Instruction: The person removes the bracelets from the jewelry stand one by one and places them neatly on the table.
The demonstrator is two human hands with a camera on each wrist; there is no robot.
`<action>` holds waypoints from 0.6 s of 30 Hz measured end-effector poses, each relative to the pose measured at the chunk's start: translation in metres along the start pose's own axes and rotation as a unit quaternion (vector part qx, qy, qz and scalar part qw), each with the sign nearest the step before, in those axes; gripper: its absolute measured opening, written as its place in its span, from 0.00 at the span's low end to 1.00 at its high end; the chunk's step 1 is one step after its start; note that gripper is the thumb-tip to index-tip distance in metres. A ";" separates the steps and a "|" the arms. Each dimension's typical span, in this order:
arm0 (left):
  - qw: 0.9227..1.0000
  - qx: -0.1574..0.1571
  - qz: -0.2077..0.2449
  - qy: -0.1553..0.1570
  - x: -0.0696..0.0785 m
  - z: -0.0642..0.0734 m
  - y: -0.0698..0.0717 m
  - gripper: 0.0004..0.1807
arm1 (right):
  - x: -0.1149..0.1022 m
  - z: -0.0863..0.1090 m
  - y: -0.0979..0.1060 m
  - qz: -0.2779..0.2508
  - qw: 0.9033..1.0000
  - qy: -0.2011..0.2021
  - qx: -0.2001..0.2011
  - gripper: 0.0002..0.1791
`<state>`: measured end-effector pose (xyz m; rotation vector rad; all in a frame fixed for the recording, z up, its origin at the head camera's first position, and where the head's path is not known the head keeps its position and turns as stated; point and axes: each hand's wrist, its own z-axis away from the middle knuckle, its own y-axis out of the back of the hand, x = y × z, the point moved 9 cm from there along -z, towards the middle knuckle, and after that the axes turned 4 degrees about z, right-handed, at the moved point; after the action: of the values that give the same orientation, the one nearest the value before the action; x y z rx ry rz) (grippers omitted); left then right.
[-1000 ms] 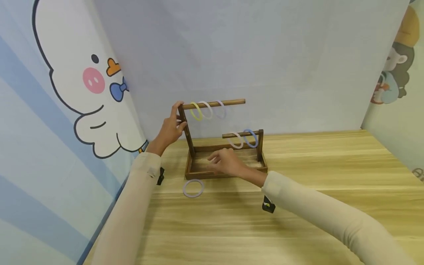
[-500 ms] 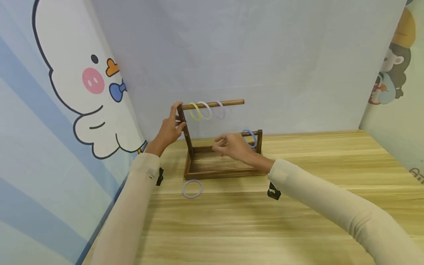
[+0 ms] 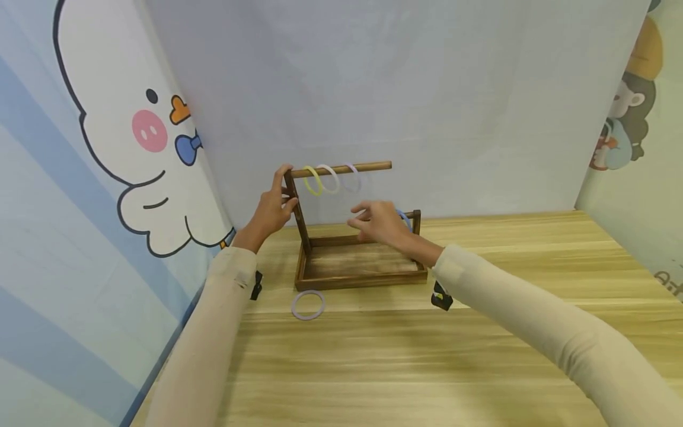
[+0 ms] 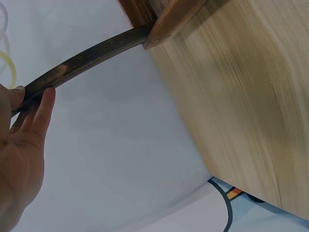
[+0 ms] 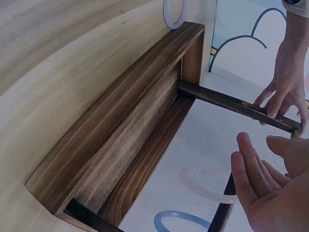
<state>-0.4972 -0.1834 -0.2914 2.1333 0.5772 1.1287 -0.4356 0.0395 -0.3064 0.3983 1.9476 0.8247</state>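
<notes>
In the head view, your right hand [image 3: 385, 225] has moved up from the tray [image 3: 363, 280] front to the lower bar [image 3: 409, 214], now covering the pale pink ring [image 5: 203, 195] and part of the blue ring [image 3: 404, 219].

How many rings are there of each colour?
Yellow ring: 1
White ring: 1
Light purple rings: 2
Blue ring: 1
Pale pinkish ring: 1
Total: 6 rings
</notes>
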 end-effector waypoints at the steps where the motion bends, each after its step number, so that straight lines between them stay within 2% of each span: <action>1: 1.000 0.000 -0.001 0.000 0.000 0.000 0.000 0.41 | -0.001 -0.001 0.002 0.011 1.000 0.005 0.004 0.19; 6: 1.000 -0.004 0.002 0.009 0.002 0.002 0.002 0.41 | -0.004 -0.005 0.011 0.016 1.000 0.012 0.018 0.19; 12: 1.000 -0.008 0.007 0.016 0.001 0.003 0.003 0.41 | 0.002 -0.007 0.021 0.004 1.000 -0.015 0.022 0.22; 18: 1.000 -0.007 0.008 0.012 0.002 0.003 0.003 0.41 | 0.007 -0.011 0.030 -0.008 0.999 -0.024 0.036 0.26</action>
<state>-0.4936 -0.1846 -0.2894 2.1191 0.5620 1.1646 -0.4508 0.0607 -0.2868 0.4417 1.9378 0.7302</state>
